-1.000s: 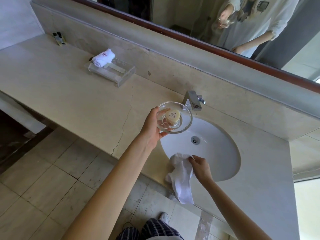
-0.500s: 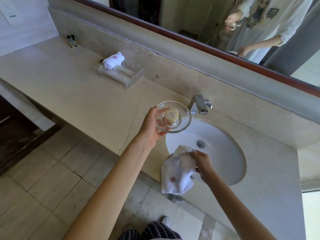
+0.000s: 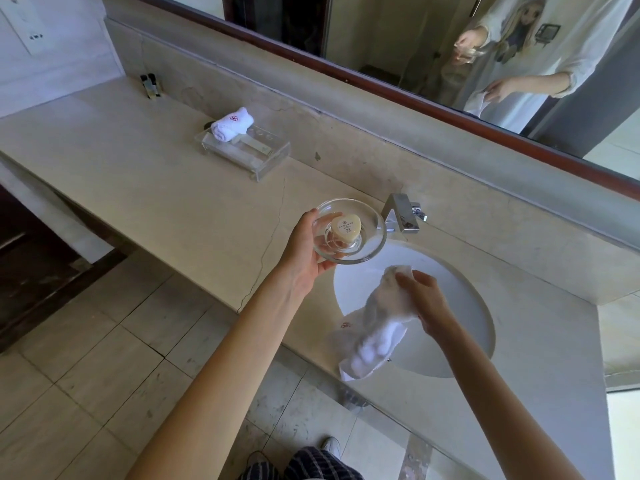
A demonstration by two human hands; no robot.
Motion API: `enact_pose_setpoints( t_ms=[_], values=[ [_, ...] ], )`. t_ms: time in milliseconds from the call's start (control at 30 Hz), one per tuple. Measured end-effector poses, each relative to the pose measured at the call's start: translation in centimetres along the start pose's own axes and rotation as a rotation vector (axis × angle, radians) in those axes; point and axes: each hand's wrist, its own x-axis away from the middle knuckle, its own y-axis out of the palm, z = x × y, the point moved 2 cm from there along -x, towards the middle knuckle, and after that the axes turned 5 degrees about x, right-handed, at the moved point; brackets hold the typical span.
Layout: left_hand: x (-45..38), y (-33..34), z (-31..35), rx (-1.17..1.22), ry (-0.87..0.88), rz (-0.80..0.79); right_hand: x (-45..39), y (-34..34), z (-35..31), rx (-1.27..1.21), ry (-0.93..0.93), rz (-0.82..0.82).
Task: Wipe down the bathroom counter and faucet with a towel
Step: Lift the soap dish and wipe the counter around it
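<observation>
On the counter (image 3: 145, 188), near the back wall, a clear tray (image 3: 247, 152) is placed, and a rolled white towel (image 3: 231, 123) is laid on its left end; two small dark bottles (image 3: 151, 86) are seen in the far corner; a thin crack runs across the stone, left of the basin (image 3: 460, 292). A glass dish (image 3: 349, 231) with a heart-shaped soap (image 3: 346, 228) is held up by the left hand (image 3: 304, 252), thumb on the near rim and fingers curled below it; the dish hangs between the camera and the counter left of the faucet (image 3: 401, 213), so part of the stone is hidden. The cloth (image 3: 377, 323) is gripped by the right hand (image 3: 422, 301) at its upper end, fingers curled round it; it hangs blurred over the basin's left edge, its lower end over the counter front. The faucet is square, of bright metal; the basin is white, oval and smooth; the cloth is white terry.
</observation>
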Motion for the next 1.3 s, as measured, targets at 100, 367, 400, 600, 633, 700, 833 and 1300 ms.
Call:
enact_pose_setpoints(
  t_ms=[100, 367, 400, 600, 633, 700, 833, 1300],
  values=[
    [0.0, -0.1, 0.2, 0.013, -0.017, 0.001, 0.9, 1.3, -0.8, 0.000, -0.053, -0.072],
    [0.3, -1.4, 1.0, 0.017, -0.002, 0.054, -1.5, 4.5, 6.8, 0.202, 0.177, -0.113],
    [0.3, -1.5, 1.0, 0.016, -0.005, 0.063, -1.8, 5.3, 8.6, 0.371, 0.190, -0.143],
    [0.3, -1.6, 1.2, 0.025, -0.008, 0.077, -1.0, 10.0, 11.8, 0.812, -0.024, -0.352],
    [0.3, -1.5, 1.2, 0.029, -0.010, 0.077, -0.8, 11.1, 11.8, 0.814, -0.013, -0.364],
    [0.5, -1.6, 0.9, 0.034, -0.021, 0.074, -0.4, 13.1, 11.7, 0.831, -0.003, -0.369],
    [0.9, -2.4, 0.7, 0.040, -0.037, 0.066, 1.7, 15.8, 12.4, 0.953, -0.156, -0.298],
    [-1.5, -6.1, 5.1, 0.130, 0.034, 0.134, -1.2, 18.5, 13.7, 0.766, -0.569, -0.235]
  ],
)
